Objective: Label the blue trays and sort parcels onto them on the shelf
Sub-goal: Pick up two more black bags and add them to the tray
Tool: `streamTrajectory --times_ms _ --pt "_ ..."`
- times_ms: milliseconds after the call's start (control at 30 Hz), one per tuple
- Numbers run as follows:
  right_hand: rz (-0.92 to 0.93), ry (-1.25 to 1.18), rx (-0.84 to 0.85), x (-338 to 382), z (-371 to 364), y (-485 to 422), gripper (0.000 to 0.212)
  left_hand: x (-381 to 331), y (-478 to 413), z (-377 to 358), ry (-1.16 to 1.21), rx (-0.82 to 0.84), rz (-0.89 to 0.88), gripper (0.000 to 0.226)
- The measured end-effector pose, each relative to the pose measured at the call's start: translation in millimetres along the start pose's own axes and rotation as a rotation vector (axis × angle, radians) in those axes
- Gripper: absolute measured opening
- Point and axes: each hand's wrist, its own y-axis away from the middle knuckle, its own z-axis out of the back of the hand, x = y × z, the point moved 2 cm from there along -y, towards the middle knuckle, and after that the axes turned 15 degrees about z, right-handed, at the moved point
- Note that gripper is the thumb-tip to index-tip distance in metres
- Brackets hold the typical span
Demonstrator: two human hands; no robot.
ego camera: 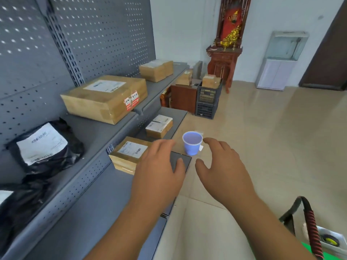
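Note:
A small blue plastic cup (192, 143) stands at the front edge of the lower grey shelf (105, 203). My left hand (159, 166) hovers over a dark flat panel (183, 161) on that shelf, fingers spread and relaxed. My right hand (223, 166) reaches toward the cup, fingers loosely curved, holding nothing. A labelled cardboard parcel (129, 153) lies just left of my left hand. Two small boxes (159, 126) sit farther along the same shelf. No blue tray is in view.
The upper shelf carries black bagged parcels (45, 145), a large carton (105, 98) and a smaller carton (155, 70). Dark crates (207, 102) with boxes stand on the tiled floor beyond. A strap with a red-wrapped handle (311, 226) is at bottom right.

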Motion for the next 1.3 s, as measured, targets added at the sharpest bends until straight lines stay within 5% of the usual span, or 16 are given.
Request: streamTrajectory --times_ms 367,667,1100,1300 --pt "0.276 -0.278 0.019 76 -80 -106 0.048 60 -56 86 -0.022 -0.225 0.17 0.044" --pt "0.635 -0.502 0.218 160 -148 -159 0.046 106 -55 132 -0.167 -0.465 0.445 0.044" --pt "0.946 -0.498 0.337 241 -188 -185 0.045 145 -22 153 -0.483 -0.664 0.986 0.048" --pt "1.001 -0.34 0.274 265 -201 -177 0.032 169 4 158 -0.642 -0.558 1.259 0.059"
